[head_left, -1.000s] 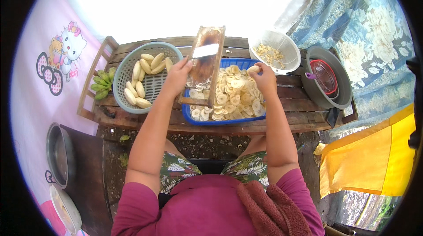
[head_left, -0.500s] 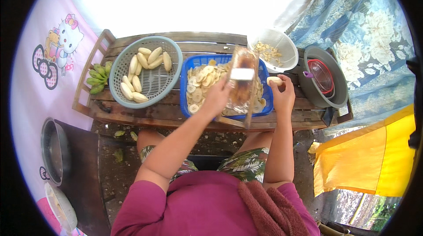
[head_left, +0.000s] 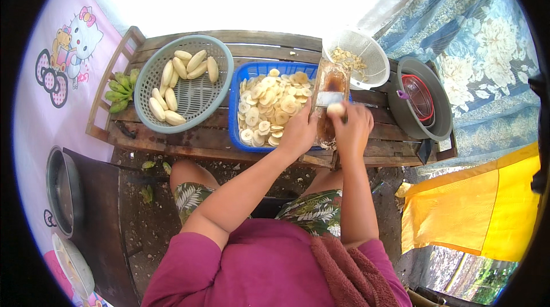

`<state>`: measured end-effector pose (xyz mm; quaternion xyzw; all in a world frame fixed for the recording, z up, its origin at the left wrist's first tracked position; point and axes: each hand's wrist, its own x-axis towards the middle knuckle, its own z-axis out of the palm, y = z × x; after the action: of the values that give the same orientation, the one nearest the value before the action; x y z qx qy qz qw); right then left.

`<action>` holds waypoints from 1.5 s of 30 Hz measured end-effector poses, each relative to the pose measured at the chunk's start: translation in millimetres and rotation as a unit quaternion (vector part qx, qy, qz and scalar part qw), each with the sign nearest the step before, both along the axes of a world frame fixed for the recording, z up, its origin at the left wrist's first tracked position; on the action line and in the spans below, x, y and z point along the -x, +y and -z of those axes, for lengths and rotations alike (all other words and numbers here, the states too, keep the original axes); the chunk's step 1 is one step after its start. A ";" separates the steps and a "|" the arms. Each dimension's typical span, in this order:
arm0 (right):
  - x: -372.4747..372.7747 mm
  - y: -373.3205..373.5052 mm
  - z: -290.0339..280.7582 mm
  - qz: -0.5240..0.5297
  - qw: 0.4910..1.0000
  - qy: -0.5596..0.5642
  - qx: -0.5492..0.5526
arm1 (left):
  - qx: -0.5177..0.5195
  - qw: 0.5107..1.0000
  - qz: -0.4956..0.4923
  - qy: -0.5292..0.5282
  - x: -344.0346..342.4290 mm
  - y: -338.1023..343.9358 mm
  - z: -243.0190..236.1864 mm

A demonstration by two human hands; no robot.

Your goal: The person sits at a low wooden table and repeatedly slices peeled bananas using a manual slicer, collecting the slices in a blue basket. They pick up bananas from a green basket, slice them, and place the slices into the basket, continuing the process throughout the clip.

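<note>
My left hand [head_left: 298, 129] grips the left edge of a wooden slicer [head_left: 334, 81] with a pale metal blade plate across its middle. The slicer stands tilted over the right part of a blue basket [head_left: 236, 118] heaped with round banana slices [head_left: 268, 101]. In my right hand [head_left: 354, 126] is a peeled banana piece [head_left: 336, 110], pressed against the slicer just below the blade; my fingers hide part of it.
A grey-green colander [head_left: 197, 113] at the left holds several peeled bananas. Green bananas [head_left: 119, 93] lie beside it. At the right stand a white strainer [head_left: 375, 58] with small pieces and a grey basin [head_left: 401, 118]. All rest on a slatted wooden bench [head_left: 258, 39].
My right hand has brought the banana piece left onto the slicer. The slicer has shifted right, uncovering more of the slices in the blue basket.
</note>
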<state>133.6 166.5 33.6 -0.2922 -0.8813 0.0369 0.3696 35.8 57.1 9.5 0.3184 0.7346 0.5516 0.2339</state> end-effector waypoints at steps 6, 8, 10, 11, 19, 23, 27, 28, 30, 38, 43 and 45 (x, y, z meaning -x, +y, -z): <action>58.4 64.3 -5.7 0.012 0.999 0.016 0.026 | -0.006 1.000 0.000 0.015 2.5 0.6 -2.9; 41.5 46.0 -3.5 0.016 1.000 -0.001 0.018 | -0.007 1.000 0.003 0.014 3.1 0.1 -3.8; 7.5 6.6 -1.2 -0.014 0.999 -0.002 0.030 | -0.002 1.000 0.002 -0.005 3.1 -0.8 -3.4; -10.6 -14.2 0.4 -0.021 0.999 -0.014 0.028 | -0.018 1.000 -0.001 0.004 2.7 -1.2 -2.7; 39.3 33.6 -12.3 0.011 0.994 -0.013 0.111 | 0.022 0.999 -0.004 0.023 -1.4 -3.1 -5.8; 59.2 58.7 -5.7 0.032 0.995 -0.053 0.081 | 0.085 0.973 -0.031 0.212 31.0 -19.6 -14.4; 53.1 53.3 1.0 0.027 0.998 -0.025 0.052 | 0.098 0.939 0.012 0.328 61.7 -33.4 -9.6; 52.3 52.0 1.3 0.023 0.999 -0.011 0.035 | 0.094 0.937 0.044 0.334 65.6 -34.1 -7.5; 53.3 52.1 0.6 0.020 1.000 0.005 0.015 | 0.088 0.940 0.063 0.324 69.0 -33.2 -3.2; 53.4 54.3 0.2 0.006 0.998 -0.007 0.070 | 0.012 0.998 0.045 0.046 93.5 -50.0 -0.6; 57.8 58.2 1.6 -0.007 0.997 0.005 0.071 | -0.116 0.967 0.050 -0.223 106.3 -63.5 -3.9; 58.6 59.6 2.3 -0.028 0.996 0.018 0.089 | -0.066 0.989 0.031 -0.127 107.8 -64.8 -5.6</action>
<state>75.0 226.1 31.3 -0.2981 -0.8756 0.1305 0.3571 -72.0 -7.6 15.2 0.2837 0.6504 0.6275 0.3206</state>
